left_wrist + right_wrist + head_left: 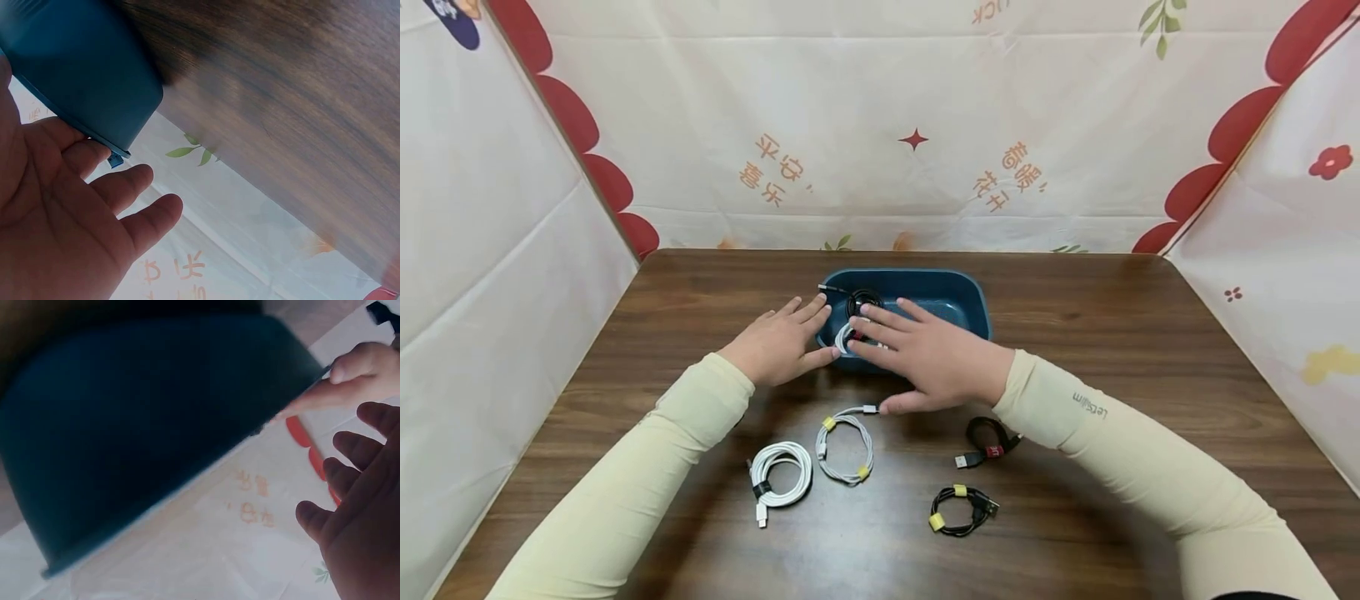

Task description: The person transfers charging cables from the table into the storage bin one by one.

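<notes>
Blue, round-cornered plastic box [951, 312]: sitting on the brown wooden table [1075, 312], holding looped black and white cables [842, 337]. Hovering with left hand [781, 342] at its left edge and right hand [934, 357] over its front edge, with fingers wide apart on both.

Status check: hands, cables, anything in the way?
Left hand open at left rim of blue bin; right hand open over its front. Four coiled cables on wood-grain table, more cables inside bin. Right hand partly hides contents.

Blue bin [951, 307], white cable [806, 475] with black strap [762, 489], brown wood-grained table [1075, 317], pale yellow sleeves [1120, 450], red-scalloped white cloth [850, 83].
</notes>
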`<state>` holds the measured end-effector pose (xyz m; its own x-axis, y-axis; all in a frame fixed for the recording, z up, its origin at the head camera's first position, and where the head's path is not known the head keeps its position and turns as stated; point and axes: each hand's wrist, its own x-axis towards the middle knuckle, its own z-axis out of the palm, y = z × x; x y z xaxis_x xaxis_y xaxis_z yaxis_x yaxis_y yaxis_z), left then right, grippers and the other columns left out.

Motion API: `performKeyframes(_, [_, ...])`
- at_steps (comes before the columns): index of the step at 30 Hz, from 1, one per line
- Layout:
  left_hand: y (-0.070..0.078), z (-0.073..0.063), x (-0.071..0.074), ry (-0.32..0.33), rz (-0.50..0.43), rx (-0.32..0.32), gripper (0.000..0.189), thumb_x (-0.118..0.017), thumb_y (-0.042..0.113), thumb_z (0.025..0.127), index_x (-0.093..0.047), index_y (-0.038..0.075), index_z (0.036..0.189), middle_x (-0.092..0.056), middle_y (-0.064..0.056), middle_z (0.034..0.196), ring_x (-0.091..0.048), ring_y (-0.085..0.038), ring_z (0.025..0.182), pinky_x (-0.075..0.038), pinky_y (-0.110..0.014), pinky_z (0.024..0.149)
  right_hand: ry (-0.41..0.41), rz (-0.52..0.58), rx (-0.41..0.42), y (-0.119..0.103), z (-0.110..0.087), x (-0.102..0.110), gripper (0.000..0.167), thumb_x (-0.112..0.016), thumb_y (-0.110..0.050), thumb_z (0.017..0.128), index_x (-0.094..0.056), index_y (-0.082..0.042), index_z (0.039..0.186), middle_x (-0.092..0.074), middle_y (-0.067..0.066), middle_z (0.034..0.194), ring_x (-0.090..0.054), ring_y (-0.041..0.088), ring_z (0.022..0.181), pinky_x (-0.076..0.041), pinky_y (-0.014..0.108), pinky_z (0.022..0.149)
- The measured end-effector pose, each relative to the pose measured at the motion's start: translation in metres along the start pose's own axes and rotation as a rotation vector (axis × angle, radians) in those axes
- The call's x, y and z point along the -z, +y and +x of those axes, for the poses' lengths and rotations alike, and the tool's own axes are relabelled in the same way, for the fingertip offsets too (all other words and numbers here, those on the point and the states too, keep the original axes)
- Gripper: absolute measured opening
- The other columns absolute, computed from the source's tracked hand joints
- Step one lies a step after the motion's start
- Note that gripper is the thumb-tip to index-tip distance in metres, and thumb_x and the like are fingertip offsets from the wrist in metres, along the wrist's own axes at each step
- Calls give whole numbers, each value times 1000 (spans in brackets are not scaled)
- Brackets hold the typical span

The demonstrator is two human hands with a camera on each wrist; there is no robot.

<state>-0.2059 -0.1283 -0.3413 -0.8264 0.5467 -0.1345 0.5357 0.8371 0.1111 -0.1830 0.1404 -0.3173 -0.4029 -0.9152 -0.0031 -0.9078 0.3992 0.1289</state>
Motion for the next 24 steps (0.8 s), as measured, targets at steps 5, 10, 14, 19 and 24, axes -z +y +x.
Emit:
performKeyframes(5, [-1, -1, -2, 22, 6, -5, 78, -37, 63, 101, -28, 9, 157, -18, -10, 164, -23, -41, 146, -30, -62, 110, 4, 5, 55, -21, -6, -8, 83, -50, -65, 95, -32, -13, 157, -22, 10, 163, -10, 26, 151, -16, 55, 117])
performKeyframes(10, [-1, 0, -1, 11, 2, 5, 78, -37, 63, 101, -28, 9, 157, -18, -10, 164, -23, -40, 146, -29, -61, 110, -47, 40, 104, -38, -8, -16, 83, -49, -67, 94, -34, -13, 156, -26, 9, 162, -14, 24, 151, -20, 52, 117])
performKeyframes(14, [-1, -1, 0, 3, 1, 16, 79, -37, 63, 101, -28, 10, 158, -17, -10, 164, -22, -40, 147, -28, -61, 111, -92, 49, 126, -47, -5, -24, 87, -47, -72, 92, -35, -15, 156, -26, 7, 162, -15, 23, 151, -19, 50, 118])
performKeyframes(19, [-1, -1, 0, 8, -2, 13, 79, -38, 62, 101, -28, 9, 158, -17, -10, 164, -22, -40, 147, -28, -61, 111, -118, 50, 127, -51, -1, -36, 92, -47, -76, 89, -35, -15, 156, -28, 7, 161, -17, 23, 150, -21, 52, 117])
performKeyframes(24, [1, -1, -1, 10, -2, 6, 78, -38, 62, 101, -27, 9, 158, -17, -10, 164, -22, -40, 147, -28, -61, 111, -144, 25, 136, -52, 6, -42, 93, -43, -78, 89, -33, -16, 157, -29, 7, 161, -17, 23, 150, -17, 53, 118])
